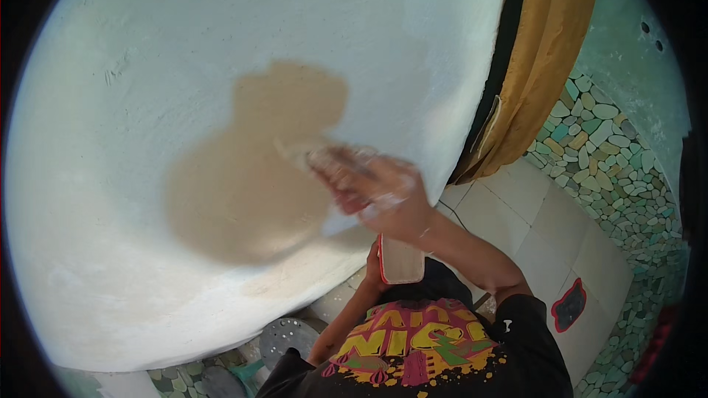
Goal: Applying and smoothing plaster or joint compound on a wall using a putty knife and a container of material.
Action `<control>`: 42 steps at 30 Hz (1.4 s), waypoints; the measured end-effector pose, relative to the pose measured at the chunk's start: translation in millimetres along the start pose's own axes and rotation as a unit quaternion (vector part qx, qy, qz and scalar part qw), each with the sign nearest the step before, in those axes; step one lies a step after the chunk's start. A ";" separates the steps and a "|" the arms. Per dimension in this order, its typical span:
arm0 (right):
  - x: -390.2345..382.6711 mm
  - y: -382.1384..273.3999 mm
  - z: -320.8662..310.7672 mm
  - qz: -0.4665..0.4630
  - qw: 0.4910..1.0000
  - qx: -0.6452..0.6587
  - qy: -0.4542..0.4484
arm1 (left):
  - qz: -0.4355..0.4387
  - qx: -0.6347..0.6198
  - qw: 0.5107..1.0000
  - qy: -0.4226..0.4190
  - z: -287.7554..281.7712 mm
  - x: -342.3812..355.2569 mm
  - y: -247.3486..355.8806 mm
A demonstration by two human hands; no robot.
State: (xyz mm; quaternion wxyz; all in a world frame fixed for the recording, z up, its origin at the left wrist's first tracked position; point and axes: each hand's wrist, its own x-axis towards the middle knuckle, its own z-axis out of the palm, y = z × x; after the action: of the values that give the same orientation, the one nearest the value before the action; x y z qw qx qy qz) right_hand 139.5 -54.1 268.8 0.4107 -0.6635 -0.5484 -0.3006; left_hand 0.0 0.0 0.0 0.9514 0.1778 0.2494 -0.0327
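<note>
My right hand (387, 191), smeared by motion and flecked with white, is closed near a large curved white surface (140, 44). Something pale and reddish shows at its fingers, too blurred to name. Beside the hand, a tan-brown patch (236, 191) with soft edges spreads over the white; whether it is shadow or a coating I cannot tell. Lower down, close to my body, my left hand (375, 267) grips the side of a flat beige pad with a red edge (403, 259). Most of the left fingers are hidden behind it.
A brown cover (546, 51) with a black band borders the white surface on the right. Pale floor tiles (509, 214) meet pebble mosaic (597, 155). A dark, red-rimmed flat piece (568, 305) lies on the tiles. A grey perforated disc (286, 339) is at lower left.
</note>
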 end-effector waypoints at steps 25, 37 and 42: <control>33.5 114.7 -34.6 -0.074 0.977 -0.137 0.148 | -0.051 -0.045 0.980 -0.188 14.6 7.3 4.1; 35.0 106.3 -53.9 -0.038 0.970 -0.192 0.146 | -0.032 -0.040 0.978 -0.203 3.7 5.3 4.3; -16.5 84.8 -60.9 0.056 0.979 -0.127 0.147 | 0.002 -0.059 0.983 -0.172 -6.0 10.3 6.3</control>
State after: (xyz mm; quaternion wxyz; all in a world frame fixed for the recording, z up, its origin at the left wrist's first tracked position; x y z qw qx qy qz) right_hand 221.7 -120.6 265.8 0.4152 -0.6889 -0.4013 -0.4383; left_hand 7.1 8.3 -7.8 0.9890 0.1138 0.0833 -0.0456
